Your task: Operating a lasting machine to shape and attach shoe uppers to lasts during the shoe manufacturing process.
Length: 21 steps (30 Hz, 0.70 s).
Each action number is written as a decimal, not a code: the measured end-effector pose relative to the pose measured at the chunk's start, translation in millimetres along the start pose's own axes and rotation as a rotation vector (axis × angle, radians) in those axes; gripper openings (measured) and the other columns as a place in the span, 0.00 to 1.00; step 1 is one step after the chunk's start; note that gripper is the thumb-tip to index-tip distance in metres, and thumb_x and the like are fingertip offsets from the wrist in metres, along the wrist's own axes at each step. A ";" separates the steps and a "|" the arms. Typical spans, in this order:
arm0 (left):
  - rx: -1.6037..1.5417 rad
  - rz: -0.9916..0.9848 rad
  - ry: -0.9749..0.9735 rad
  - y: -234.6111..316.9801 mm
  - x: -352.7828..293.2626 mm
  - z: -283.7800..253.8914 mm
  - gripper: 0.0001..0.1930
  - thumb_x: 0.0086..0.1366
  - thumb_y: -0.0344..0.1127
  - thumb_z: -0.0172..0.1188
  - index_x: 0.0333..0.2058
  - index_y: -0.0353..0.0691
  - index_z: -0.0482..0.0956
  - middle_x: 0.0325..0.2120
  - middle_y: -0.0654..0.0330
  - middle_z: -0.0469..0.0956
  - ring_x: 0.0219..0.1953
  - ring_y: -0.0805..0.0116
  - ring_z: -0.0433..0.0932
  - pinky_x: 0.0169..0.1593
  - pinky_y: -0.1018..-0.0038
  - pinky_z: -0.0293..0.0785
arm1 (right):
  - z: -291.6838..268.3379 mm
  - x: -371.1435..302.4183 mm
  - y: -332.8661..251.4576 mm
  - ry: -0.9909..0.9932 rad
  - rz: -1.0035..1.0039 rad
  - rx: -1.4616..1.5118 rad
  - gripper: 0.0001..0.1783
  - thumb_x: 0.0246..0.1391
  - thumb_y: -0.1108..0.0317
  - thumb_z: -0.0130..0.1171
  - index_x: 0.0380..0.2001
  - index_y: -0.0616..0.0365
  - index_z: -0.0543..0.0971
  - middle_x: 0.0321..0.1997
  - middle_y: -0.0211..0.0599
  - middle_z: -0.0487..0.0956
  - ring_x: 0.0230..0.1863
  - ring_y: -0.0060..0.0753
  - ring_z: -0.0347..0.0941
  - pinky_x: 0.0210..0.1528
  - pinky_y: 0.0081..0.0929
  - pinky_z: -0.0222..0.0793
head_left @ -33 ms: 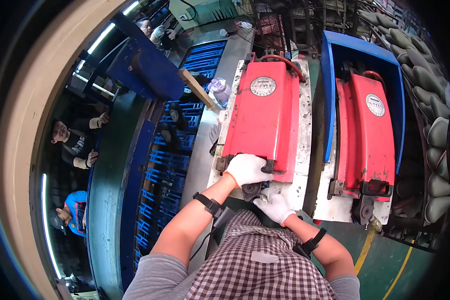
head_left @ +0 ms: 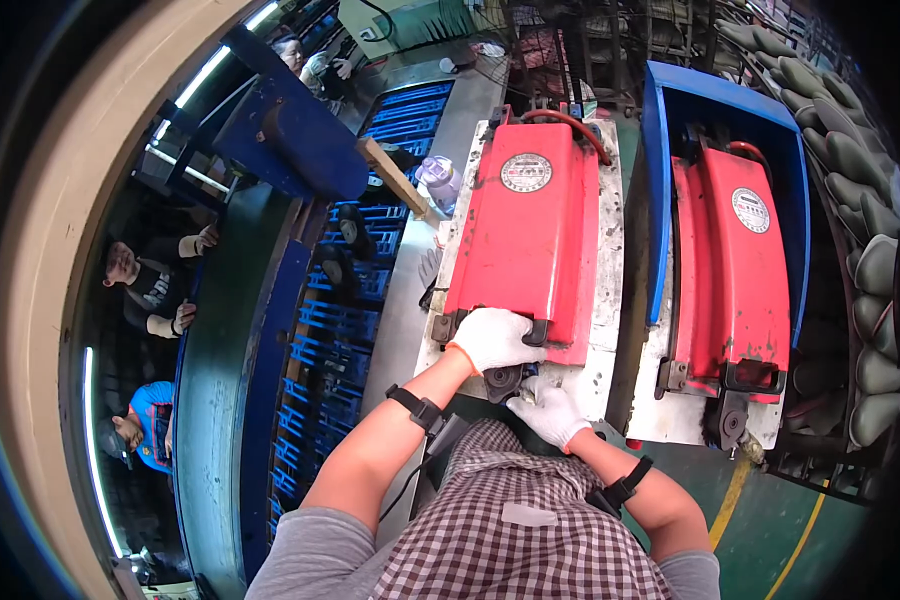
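Observation:
A long red machine cover (head_left: 515, 235) with a round white label lies in front of me on a scuffed white base (head_left: 602, 330). At its near end, my left hand (head_left: 497, 338), in a white glove, is closed around the black handle (head_left: 540, 333). A dark round knob-like part (head_left: 503, 380) sits just below that hand. My right hand (head_left: 552, 413), also gloved, is closed at the base's near edge, right of the round part. Its fingertips pinch a small metal fitting (head_left: 530, 394), mostly hidden by the glove.
To the right stands a second red machine (head_left: 735, 270) inside a blue housing (head_left: 725, 95). Grey foot-shaped forms (head_left: 875, 340) fill a rack at far right. On the left run blue slatted racks (head_left: 315, 400) and a green conveyor (head_left: 215, 400), with people beyond. A lilac bottle (head_left: 438, 182) stands beside the machine.

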State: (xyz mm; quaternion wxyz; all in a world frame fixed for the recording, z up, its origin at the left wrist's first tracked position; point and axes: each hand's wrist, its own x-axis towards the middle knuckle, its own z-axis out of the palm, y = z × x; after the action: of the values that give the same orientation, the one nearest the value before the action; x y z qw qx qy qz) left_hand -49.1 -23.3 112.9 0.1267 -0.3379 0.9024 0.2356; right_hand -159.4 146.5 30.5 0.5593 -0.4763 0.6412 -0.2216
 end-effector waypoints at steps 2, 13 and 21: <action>0.011 0.013 0.007 -1.7 1.2 2.5 0.31 0.59 0.69 0.63 0.36 0.43 0.90 0.29 0.46 0.86 0.35 0.47 0.87 0.44 0.55 0.82 | 4.4 3.8 9.3 0.021 -0.039 0.037 0.34 0.64 0.48 0.63 0.61 0.67 0.76 0.56 0.60 0.84 0.60 0.55 0.81 0.63 0.39 0.74; 0.018 0.021 0.022 -1.1 0.9 1.5 0.31 0.59 0.69 0.63 0.33 0.42 0.89 0.28 0.46 0.86 0.34 0.46 0.87 0.43 0.55 0.82 | 3.0 3.7 6.7 0.033 -0.023 -0.029 0.36 0.64 0.46 0.63 0.62 0.67 0.76 0.53 0.62 0.84 0.57 0.57 0.82 0.61 0.41 0.76; 0.019 0.033 0.037 -3.5 0.8 3.6 0.32 0.59 0.69 0.63 0.33 0.41 0.89 0.28 0.45 0.85 0.34 0.46 0.86 0.43 0.55 0.82 | -0.2 -0.9 -2.5 0.038 -0.022 -0.032 0.35 0.64 0.47 0.63 0.60 0.67 0.76 0.52 0.62 0.85 0.56 0.58 0.83 0.60 0.41 0.76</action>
State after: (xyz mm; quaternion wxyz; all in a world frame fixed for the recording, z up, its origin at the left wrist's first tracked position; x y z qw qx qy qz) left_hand -47.1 -24.1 108.3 0.1092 -0.3263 0.9121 0.2230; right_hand -158.8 146.2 33.1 0.5368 -0.4879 0.6500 -0.2264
